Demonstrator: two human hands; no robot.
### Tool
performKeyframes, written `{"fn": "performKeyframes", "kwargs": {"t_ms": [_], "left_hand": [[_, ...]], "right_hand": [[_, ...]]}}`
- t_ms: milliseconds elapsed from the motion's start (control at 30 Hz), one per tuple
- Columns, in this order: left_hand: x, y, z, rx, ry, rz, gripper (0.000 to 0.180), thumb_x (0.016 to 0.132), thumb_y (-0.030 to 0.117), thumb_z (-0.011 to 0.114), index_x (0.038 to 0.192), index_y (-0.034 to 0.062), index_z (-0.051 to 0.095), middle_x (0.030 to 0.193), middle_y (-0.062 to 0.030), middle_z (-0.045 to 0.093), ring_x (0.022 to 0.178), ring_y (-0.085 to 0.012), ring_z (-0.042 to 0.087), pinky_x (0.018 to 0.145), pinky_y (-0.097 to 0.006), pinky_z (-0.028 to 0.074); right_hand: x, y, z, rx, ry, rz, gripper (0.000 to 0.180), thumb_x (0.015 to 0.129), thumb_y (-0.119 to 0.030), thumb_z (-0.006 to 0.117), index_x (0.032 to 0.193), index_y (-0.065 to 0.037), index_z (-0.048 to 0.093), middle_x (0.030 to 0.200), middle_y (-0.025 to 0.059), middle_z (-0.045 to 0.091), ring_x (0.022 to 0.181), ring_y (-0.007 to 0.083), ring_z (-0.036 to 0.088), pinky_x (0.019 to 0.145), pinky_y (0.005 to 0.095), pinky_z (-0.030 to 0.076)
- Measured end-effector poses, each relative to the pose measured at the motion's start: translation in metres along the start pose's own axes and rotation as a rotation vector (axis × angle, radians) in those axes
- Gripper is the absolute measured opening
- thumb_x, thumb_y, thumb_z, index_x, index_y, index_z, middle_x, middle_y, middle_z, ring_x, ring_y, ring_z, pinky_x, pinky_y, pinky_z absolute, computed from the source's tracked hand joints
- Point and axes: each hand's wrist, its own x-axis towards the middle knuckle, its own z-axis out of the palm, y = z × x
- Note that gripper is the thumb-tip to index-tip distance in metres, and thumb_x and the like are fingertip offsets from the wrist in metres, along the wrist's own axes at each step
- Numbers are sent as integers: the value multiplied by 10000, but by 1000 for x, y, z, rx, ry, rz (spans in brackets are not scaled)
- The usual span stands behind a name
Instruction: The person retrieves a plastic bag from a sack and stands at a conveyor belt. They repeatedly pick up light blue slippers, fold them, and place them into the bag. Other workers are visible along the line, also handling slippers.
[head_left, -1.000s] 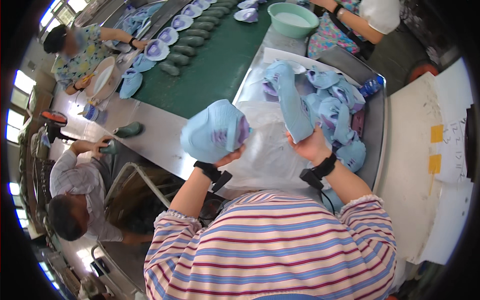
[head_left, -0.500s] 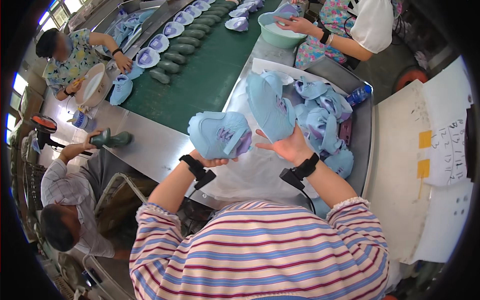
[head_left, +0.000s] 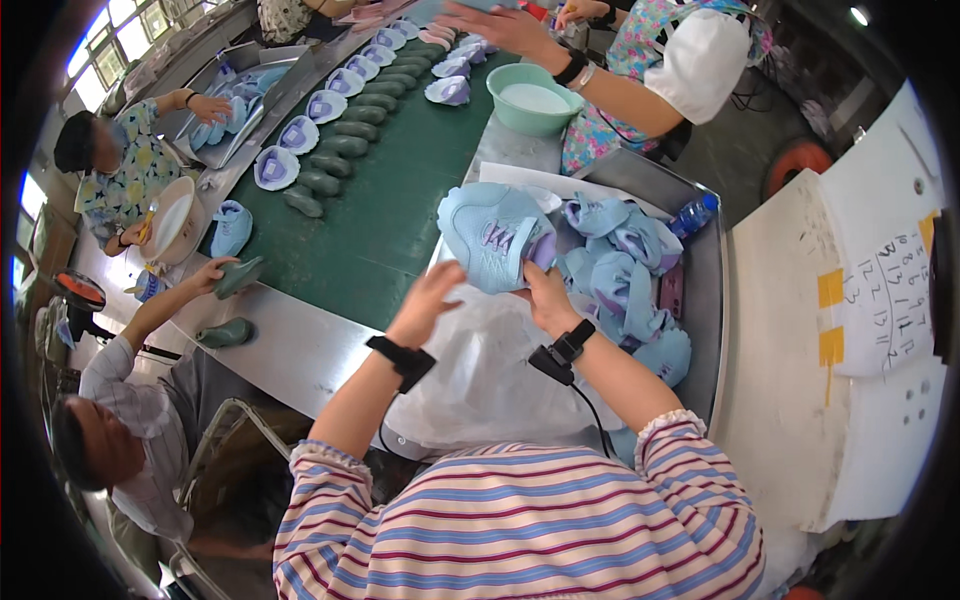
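Observation:
A light-blue shoe upper with purple laces and a lilac lining is raised over the near end of the metal table. My right hand grips it by its lower right edge, thumb against the opening. My left hand is off the upper, just below and left of it, with fingers apart and nothing in them. Under my hands lies a sheet of translucent white plastic. To the right, a metal-sided tray holds a heap of similar blue shoe uppers. Whether a second upper is hidden behind the held one, I cannot tell.
A green conveyor belt carries rows of dark green shoe lasts and white-and-lilac pieces. A person beyond it reaches over a mint basin. At left, one co-worker holds a last; another sits by a pale basin. A bottle lies in the tray.
Two uppers were up, one in each hand; now one shows, in my right hand. My left hand has let go. The seated co-worker at left has lifted a last toward the belt.

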Motion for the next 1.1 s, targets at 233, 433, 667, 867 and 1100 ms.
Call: {"fn": "performKeyframes", "kwargs": {"t_ms": [233, 433, 667, 867, 1100], "left_hand": [[65, -24, -1, -458, 262, 95, 377, 903, 160, 555, 1237, 80, 399, 1247, -70, 489, 1123, -235, 492, 944, -462, 410], [43, -19, -90, -600, 408, 254, 453, 923, 15, 422, 1342, 147, 312, 1342, -76, 410, 1203, -262, 441, 974, -456, 396], [1, -41, -182, -506, 546, 83, 484, 885, -23, 453, 1329, 138, 346, 1310, -81, 451, 1188, -272, 464, 943, -470, 420], [13, 80, -285, -368, 667, 530, 322, 889, 93, 512, 1192, 46, 413, 1151, -107, 530, 947, -267, 567, 731, -422, 498], [-6, 99, -208, 297, 349, 115, 723, 863, 382, 592, 1370, -17, 264, 1311, -176, 419, 1107, -272, 498, 895, -412, 423]], "right_hand": [[47, -7, -16, -115, 28, 34, 487, 827, -321, 636, 1191, -49, 461, 1154, 89, 501, 1046, 232, 524, 802, 431, 501], [74, 33, -139, -115, 465, 298, 468, 708, -45, 648, 1138, -101, 471, 981, 76, 509, 875, 222, 533, 696, 466, 505], [81, 42, -154, -325, 255, 217, 424, 685, 14, 545, 1079, -114, 457, 956, 61, 479, 735, 159, 494, 521, 329, 374], [68, 6, -89, -920, 32, -214, 457, 730, -121, 675, 1155, -48, 524, 1247, 135, 407, 1189, 275, 424, 991, 339, 342], [11, 15, -97, -1466, -391, -407, 709, 718, -343, 722, 1283, -47, 412, 1149, 163, 514, 1110, 332, 481, 925, 384, 398]]}}
